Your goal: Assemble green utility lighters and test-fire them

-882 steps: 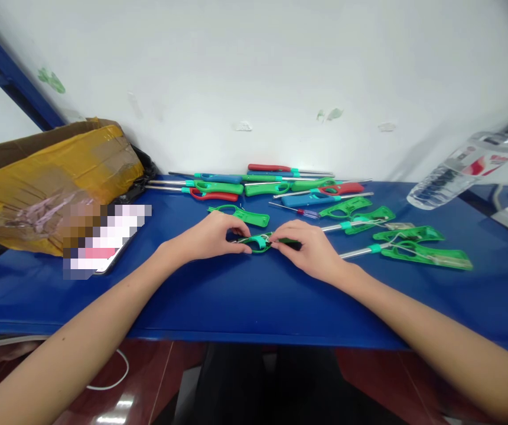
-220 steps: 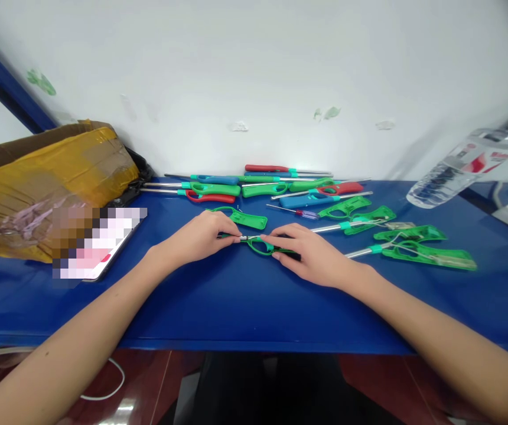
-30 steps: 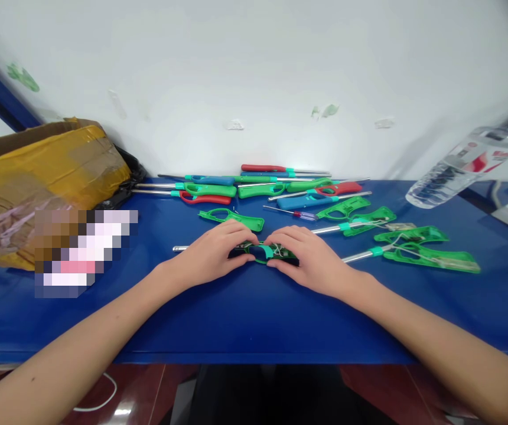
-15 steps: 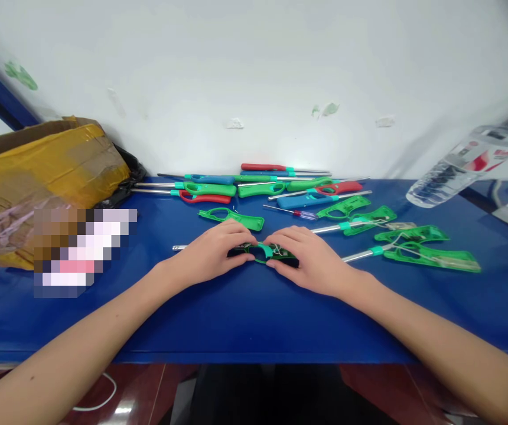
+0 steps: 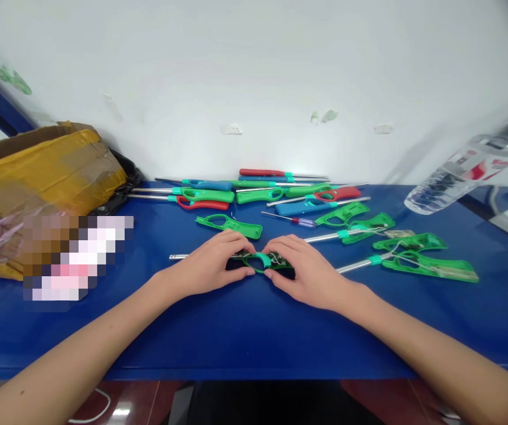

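Blue surface (image 5: 245, 339) against a white wall (image 5: 192, 71), with an opened green lighter (image 5: 259, 271) between two hands

Both hands rest low over the near middle of the surface, fingers and thumbs curled inward. The left hand (image 5: 212, 264) grips the opened lighter near its metal tube (image 5: 177, 257), whose tip projects beyond the fingers; the right hand (image 5: 305, 271) grips the handle end. Between them appear a teal trigger (image 5: 263, 260) and thin pale wires (image 5: 275, 258); the remaining internal parts are largely covered by the fingers. Just behind the left hand lies a loose green half-shell (image 5: 247, 229). Farther back, beside the wall, assembled lighters (image 5: 212, 195) in red, blue and green lie close together, some overlapping. A screwdriver (image 5: 303, 222) lies in front of them. To the right are two further opened lighters (image 5: 431, 267), with exposed wires and separate shell pieces (image 5: 342, 213) nearby. A clear bottle (image 5: 440, 183) with a red-and-white label is at the far right. At left, a cardboard box (image 5: 50, 171) with yellow tape adjoins a black plastic bag (image 5: 119, 186); a phone (image 5: 90, 254), its display pixelated, lies before the box.
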{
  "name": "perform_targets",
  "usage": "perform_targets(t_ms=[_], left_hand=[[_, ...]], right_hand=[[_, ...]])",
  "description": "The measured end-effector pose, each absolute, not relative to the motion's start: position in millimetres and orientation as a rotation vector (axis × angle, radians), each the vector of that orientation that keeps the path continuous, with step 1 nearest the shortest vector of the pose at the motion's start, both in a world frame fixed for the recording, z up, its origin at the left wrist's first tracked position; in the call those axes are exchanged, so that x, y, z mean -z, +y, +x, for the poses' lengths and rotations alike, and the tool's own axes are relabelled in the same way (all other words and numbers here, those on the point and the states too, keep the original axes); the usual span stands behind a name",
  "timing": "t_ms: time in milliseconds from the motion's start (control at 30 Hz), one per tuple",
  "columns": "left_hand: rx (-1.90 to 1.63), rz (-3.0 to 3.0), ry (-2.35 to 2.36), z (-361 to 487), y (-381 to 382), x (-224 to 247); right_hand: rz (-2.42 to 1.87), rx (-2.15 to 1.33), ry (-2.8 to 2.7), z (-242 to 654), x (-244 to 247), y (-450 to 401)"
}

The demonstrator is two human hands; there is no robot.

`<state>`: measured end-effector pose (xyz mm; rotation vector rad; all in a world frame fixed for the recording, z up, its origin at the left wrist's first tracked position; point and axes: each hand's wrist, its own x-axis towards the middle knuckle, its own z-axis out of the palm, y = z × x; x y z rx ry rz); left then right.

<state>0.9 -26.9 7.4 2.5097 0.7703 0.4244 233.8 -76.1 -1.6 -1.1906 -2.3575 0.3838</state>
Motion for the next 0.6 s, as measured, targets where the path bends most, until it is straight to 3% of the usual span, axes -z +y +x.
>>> perform_targets(t_ms=[600], left_hand=[[-0.538,2.384,0.853,8,-22,-14]], right_hand=[[-0.972,0.005,-2.428,236,12,-76]])
